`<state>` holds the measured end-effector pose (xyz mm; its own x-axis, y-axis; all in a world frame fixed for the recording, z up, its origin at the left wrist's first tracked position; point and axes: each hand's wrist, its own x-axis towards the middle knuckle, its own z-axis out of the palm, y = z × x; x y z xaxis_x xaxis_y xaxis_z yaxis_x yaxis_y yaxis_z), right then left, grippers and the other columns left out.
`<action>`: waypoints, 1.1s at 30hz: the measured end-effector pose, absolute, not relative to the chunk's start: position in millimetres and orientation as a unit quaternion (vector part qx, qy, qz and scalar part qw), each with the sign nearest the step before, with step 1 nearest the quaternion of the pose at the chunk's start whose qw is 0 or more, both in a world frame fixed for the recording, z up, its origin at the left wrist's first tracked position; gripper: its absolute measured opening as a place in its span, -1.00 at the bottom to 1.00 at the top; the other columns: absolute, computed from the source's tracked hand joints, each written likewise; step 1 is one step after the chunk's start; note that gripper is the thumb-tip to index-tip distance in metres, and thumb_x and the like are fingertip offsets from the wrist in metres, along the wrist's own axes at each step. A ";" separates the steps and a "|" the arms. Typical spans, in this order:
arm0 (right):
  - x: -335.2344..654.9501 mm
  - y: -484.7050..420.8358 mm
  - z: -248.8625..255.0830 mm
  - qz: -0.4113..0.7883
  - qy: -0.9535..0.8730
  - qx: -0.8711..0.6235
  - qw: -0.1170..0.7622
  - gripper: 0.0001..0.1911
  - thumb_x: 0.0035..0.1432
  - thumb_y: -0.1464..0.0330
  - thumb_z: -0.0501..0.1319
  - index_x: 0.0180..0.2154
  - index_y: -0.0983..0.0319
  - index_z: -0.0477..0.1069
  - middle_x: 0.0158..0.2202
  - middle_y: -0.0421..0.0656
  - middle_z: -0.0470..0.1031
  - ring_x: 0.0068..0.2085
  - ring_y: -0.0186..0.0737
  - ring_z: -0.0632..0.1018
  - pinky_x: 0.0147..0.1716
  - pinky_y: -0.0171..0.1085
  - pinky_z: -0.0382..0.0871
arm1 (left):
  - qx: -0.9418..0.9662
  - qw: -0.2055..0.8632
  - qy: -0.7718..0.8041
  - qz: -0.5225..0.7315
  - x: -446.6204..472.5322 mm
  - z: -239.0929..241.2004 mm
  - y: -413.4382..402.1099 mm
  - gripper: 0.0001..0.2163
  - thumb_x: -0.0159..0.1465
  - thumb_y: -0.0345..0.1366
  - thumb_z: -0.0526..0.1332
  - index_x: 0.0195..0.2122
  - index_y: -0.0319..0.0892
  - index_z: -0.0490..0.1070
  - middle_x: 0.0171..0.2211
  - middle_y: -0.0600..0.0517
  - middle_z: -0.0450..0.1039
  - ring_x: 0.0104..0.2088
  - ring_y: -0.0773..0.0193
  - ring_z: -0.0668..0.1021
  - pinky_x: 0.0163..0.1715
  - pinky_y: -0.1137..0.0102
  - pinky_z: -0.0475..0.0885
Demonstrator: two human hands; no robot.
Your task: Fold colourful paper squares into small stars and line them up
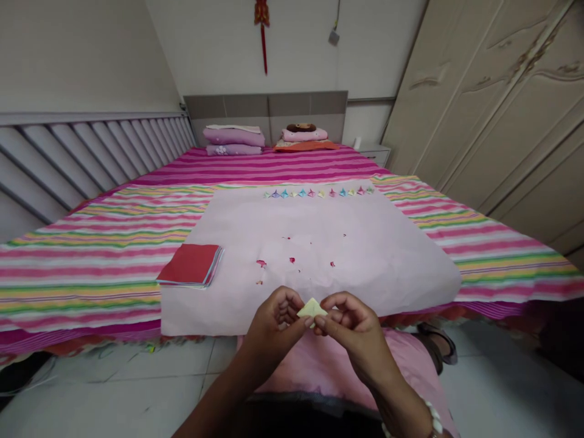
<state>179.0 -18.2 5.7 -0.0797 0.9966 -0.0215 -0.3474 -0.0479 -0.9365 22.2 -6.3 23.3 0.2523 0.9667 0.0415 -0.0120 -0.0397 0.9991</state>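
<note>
A small pale yellow folded paper [311, 309] is pinched between both my hands, just in front of the bed's near edge. My left hand [275, 325] grips its left side with curled fingers. My right hand [349, 325] pinches its right side. Beyond them a large pale pink sheet [319, 243] lies spread on the striped bedspread [91, 255]. A stack of square coloured papers [191, 265], red on top, rests at the sheet's left edge. A row of several small folded paper figures [319, 193] in mixed colours lines the sheet's far edge.
Small red paper scraps [292, 260] dot the sheet. Folded pillows and blankets [233, 140] sit by the grey headboard. A cream wardrobe [502, 103] stands on the right, a slatted radiator cover [68, 158] on the left. A dark sandal [440, 347] lies on the tiled floor.
</note>
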 end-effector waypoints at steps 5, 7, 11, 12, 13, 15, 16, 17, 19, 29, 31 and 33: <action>179.0 -17.5 6.7 0.613 -0.423 -0.384 0.545 -0.73 -0.09 0.32 0.44 -0.37 0.20 0.38 -0.56 -0.25 0.51 -0.49 -0.31 0.53 -0.44 -0.35 0.37 | 0.596 0.527 0.418 0.439 21.8 25.1 -5.4 -0.89 0.14 -0.35 0.26 -0.37 -0.17 0.31 -0.51 0.11 0.40 -0.47 0.35 0.47 -0.45 0.46 0.29; 179.0 -17.4 6.8 0.610 -0.429 -0.385 0.544 -0.74 -0.08 0.31 0.43 -0.37 0.21 0.39 -0.56 -0.25 0.51 -0.49 -0.31 0.52 -0.44 -0.34 0.38 | 0.601 0.525 0.418 0.435 21.1 25.1 -5.3 -0.89 0.14 -0.34 0.25 -0.36 -0.17 0.32 -0.50 0.10 0.41 -0.46 0.34 0.47 -0.44 0.45 0.29; 178.6 -16.8 6.9 0.610 -0.431 -0.384 0.543 -0.73 -0.10 0.30 0.44 -0.41 0.21 0.38 -0.57 -0.25 0.50 -0.49 -0.28 0.53 -0.44 -0.32 0.40 | 0.593 0.536 0.423 0.427 19.5 25.3 -5.6 -0.87 0.13 -0.32 0.27 -0.37 -0.17 0.32 -0.52 0.11 0.40 -0.48 0.34 0.46 -0.45 0.45 0.28; 178.4 -16.5 7.0 0.611 -0.431 -0.385 0.541 -0.73 -0.11 0.30 0.44 -0.41 0.21 0.39 -0.57 -0.25 0.51 -0.49 -0.28 0.54 -0.44 -0.32 0.41 | 0.591 0.541 0.422 0.424 19.1 25.5 -5.5 -0.87 0.13 -0.32 0.27 -0.36 -0.17 0.31 -0.52 0.10 0.41 -0.48 0.34 0.46 -0.45 0.45 0.28; 178.2 -16.2 7.1 0.611 -0.431 -0.387 0.539 -0.72 -0.12 0.30 0.44 -0.40 0.21 0.39 -0.57 -0.25 0.51 -0.49 -0.28 0.54 -0.44 -0.32 0.41 | 0.590 0.544 0.421 0.422 18.8 25.7 -5.2 -0.87 0.13 -0.32 0.27 -0.36 -0.17 0.32 -0.52 0.10 0.42 -0.48 0.34 0.47 -0.46 0.46 0.28; 178.0 -15.5 7.2 0.610 -0.432 -0.393 0.535 -0.73 -0.12 0.30 0.45 -0.39 0.21 0.41 -0.57 -0.25 0.51 -0.50 -0.30 0.53 -0.44 -0.33 0.41 | 0.592 0.545 0.420 0.419 18.1 25.5 -4.2 -0.87 0.12 -0.32 0.29 -0.36 -0.17 0.33 -0.52 0.10 0.42 -0.48 0.35 0.46 -0.47 0.47 0.27; 178.0 -15.1 7.0 0.610 -0.432 -0.395 0.534 -0.73 -0.12 0.30 0.45 -0.39 0.21 0.42 -0.57 -0.25 0.51 -0.51 -0.31 0.53 -0.44 -0.34 0.41 | 0.593 0.546 0.420 0.417 17.7 25.0 -3.7 -0.86 0.11 -0.32 0.29 -0.35 -0.17 0.35 -0.52 0.10 0.42 -0.49 0.36 0.45 -0.48 0.47 0.27; 178.1 -14.6 6.7 0.611 -0.431 -0.396 0.533 -0.73 -0.13 0.30 0.45 -0.39 0.21 0.43 -0.56 -0.25 0.51 -0.51 -0.31 0.52 -0.44 -0.34 0.41 | 0.594 0.547 0.421 0.414 17.4 24.3 -3.1 -0.86 0.11 -0.32 0.30 -0.33 -0.18 0.37 -0.51 0.10 0.42 -0.49 0.36 0.44 -0.47 0.47 0.27; 178.5 -13.7 5.3 0.615 -0.430 -0.395 0.531 -0.73 -0.13 0.30 0.45 -0.38 0.22 0.45 -0.55 -0.24 0.52 -0.51 -0.31 0.52 -0.44 -0.33 0.41 | 0.594 0.557 0.417 0.404 16.7 22.3 -2.0 -0.85 0.12 -0.31 0.29 -0.29 -0.19 0.41 -0.46 0.06 0.45 -0.45 0.34 0.46 -0.44 0.45 0.30; 179.2 -14.1 5.6 0.623 -0.430 -0.391 0.523 -0.78 -0.12 0.31 0.45 -0.41 0.25 0.50 -0.59 -0.21 0.54 -0.53 -0.31 0.53 -0.46 -0.34 0.39 | 0.542 0.581 0.417 0.442 19.9 17.8 -2.0 -0.89 0.06 -0.32 0.35 -0.38 -0.21 0.52 -0.47 0.02 0.54 -0.43 0.28 0.56 -0.39 0.42 0.44; 178.8 -14.1 6.6 0.626 -0.433 -0.391 0.518 -0.78 -0.11 0.30 0.44 -0.42 0.25 0.51 -0.60 -0.20 0.55 -0.54 -0.31 0.53 -0.47 -0.34 0.39 | 0.517 0.581 0.435 0.453 21.0 17.5 -3.4 -0.88 0.02 -0.31 0.38 -0.42 -0.21 0.53 -0.50 0.03 0.55 -0.47 0.30 0.55 -0.43 0.44 0.45; 178.9 -13.5 6.1 0.623 -0.433 -0.391 0.521 -0.81 -0.11 0.31 0.44 -0.43 0.26 0.52 -0.62 -0.19 0.55 -0.56 -0.32 0.52 -0.49 -0.35 0.38 | 0.501 0.590 0.440 0.455 21.1 17.5 -4.8 -0.87 0.01 -0.30 0.39 -0.43 -0.21 0.55 -0.52 0.03 0.56 -0.49 0.31 0.55 -0.44 0.44 0.46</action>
<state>178.9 -13.5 6.1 -0.1518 0.9878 -0.0360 -0.3112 -0.0824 -0.9468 21.1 -4.8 17.5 0.1991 0.9780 -0.0629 -0.0962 0.0834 0.9919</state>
